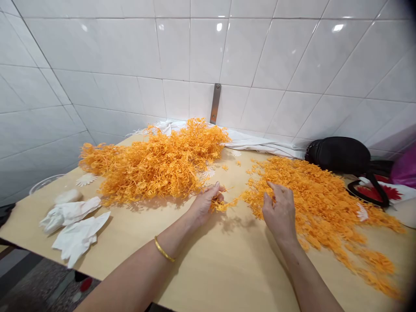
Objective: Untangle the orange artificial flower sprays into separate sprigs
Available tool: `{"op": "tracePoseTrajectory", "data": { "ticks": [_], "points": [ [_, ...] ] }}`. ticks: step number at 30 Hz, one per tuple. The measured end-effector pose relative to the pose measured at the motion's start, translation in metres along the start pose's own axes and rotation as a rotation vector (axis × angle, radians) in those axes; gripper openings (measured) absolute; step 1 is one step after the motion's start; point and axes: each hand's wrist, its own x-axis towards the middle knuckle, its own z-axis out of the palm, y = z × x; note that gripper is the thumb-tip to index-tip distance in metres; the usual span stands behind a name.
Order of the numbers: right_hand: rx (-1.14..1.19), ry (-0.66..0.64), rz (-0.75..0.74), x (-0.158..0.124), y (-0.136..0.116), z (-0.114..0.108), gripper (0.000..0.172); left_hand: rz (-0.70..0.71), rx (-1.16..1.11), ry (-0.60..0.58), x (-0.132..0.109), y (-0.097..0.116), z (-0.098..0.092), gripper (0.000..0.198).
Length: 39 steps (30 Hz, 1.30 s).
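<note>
My left hand (206, 203) is closed, its fingers pinched round an orange plastic sprig (222, 204) with thin branching stems. The sprig hangs just above the table, between two heaps. Over the near left edge of the right-hand heap of flat orange pieces (321, 203) is my right hand (280, 210). Its thumb and index finger stand apart, and I see nothing held between them; the other fingers are partly hidden. Beyond my left hand lies a taller, tangled heap of orange plastic sprigs (156, 164).
Crumpled white tissues (79, 238) lie at the table's left edge. Small white flower-shaped pieces (86, 179) are scattered about. White cloth (256, 142) runs along the tiled wall (175, 47), below a metal bracket (215, 104). A black pouch (338, 154) stands at the back right.
</note>
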Motion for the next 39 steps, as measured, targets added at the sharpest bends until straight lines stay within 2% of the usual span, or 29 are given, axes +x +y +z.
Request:
{"op": "tracePoseTrajectory", "data": {
  "ticks": [2,4,5,8,12,14,16,18,22,26,29,32,35,37,39],
  "points": [
    [0.001,0.05,-0.108,-0.003,-0.007,0.0,0.025,-0.054,-0.009,-0.054,0.0,0.0,0.003,0.043],
    [0.149,0.028,-0.089,-0.008,-0.015,0.0,0.025,-0.08,0.007,-0.085,0.0,0.0,0.005,0.049],
    [0.258,-0.038,-0.04,-0.01,-0.019,0.0,0.026,-0.079,0.011,-0.087,-0.001,-0.001,0.005,0.052],
    [0.536,-0.352,0.093,-0.014,-0.026,-0.001,0.029,-0.068,-0.027,-0.098,-0.002,0.0,0.006,0.059],
    [0.729,-0.735,0.05,-0.019,-0.038,-0.004,0.031,-0.055,-0.077,-0.138,-0.002,0.002,0.004,0.064],
    [0.761,-0.951,0.041,-0.022,-0.045,-0.006,0.03,-0.031,-0.085,-0.123,-0.001,0.002,0.003,0.067],
    [0.775,-1.098,0.051,-0.026,-0.052,-0.006,0.027,-0.007,-0.085,-0.138,-0.001,0.003,0.003,0.069],
    [0.818,-1.093,0.09,-0.03,-0.056,-0.004,0.024,0.004,-0.062,-0.174,-0.002,0.002,0.004,0.069],
    [0.943,-0.907,0.284,-0.033,-0.057,0.006,0.024,0.038,0.156,-0.156,-0.007,-0.003,0.008,0.066],
    [1.153,-0.963,0.474,-0.033,-0.054,0.013,0.026,0.1,0.37,-0.112,-0.01,-0.008,0.011,0.064],
    [1.239,-0.99,0.557,-0.03,-0.051,0.012,0.024,0.115,0.37,-0.024,-0.009,-0.009,0.012,0.06],
    [1.217,-0.921,0.643,-0.025,-0.047,0.009,0.022,0.102,0.246,-0.017,-0.005,-0.009,0.012,0.045],
    [1.153,-0.846,0.636,-0.022,-0.039,0.01,0.024,0.046,0.155,-0.015,-0.003,-0.007,0.01,0.037],
    [1.06,-0.793,0.568,-0.021,-0.033,0.013,0.025,-0.04,0.274,0.006,-0.005,-0.001,0.008,0.041],
    [0.931,-0.733,0.492,-0.02,-0.027,0.017,0.026,-0.16,0.506,-0.095,-0.01,0.008,0.005,0.048]
  ]
}}
